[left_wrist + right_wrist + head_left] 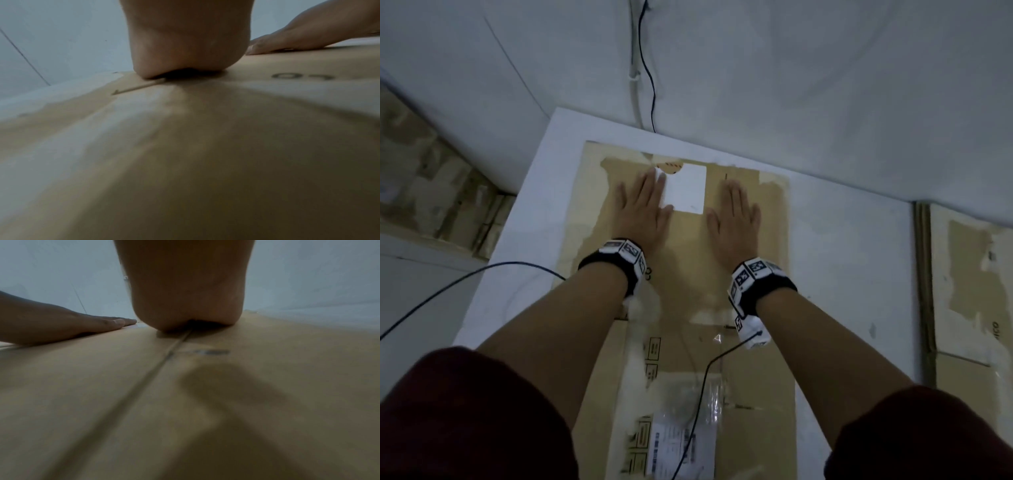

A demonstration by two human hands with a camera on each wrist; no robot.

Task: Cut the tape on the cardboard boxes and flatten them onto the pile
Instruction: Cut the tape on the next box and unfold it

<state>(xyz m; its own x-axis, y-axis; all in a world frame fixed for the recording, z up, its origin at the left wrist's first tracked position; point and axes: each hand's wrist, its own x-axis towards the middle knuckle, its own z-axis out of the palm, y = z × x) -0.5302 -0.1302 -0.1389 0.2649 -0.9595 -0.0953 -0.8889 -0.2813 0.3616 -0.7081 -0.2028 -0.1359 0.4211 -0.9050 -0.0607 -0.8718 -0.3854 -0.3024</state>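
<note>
Left hand (642, 209) and right hand (734, 222) press flat, fingers straight, gripping nothing, on flattened cardboard box (685, 270) atop white table (852, 260); grey wall (791, 85) beyond the fingertips.

You are in what looks like a bare storeroom or packing corner, dim and plain. The white wall (791, 85) ahead of you is unfinished-looking, with a conduit (634, 61) and a black cable (649, 68) running down it. A white table (852, 240) stands against that wall. Flattened cardboard (678, 240) with torn tape patches lies on it, and a shipping label (674, 442) shows near you. More flat cardboard lies in a stack (969, 291) to your right, and taped boxes (424, 178) sit low on your left.
</note>
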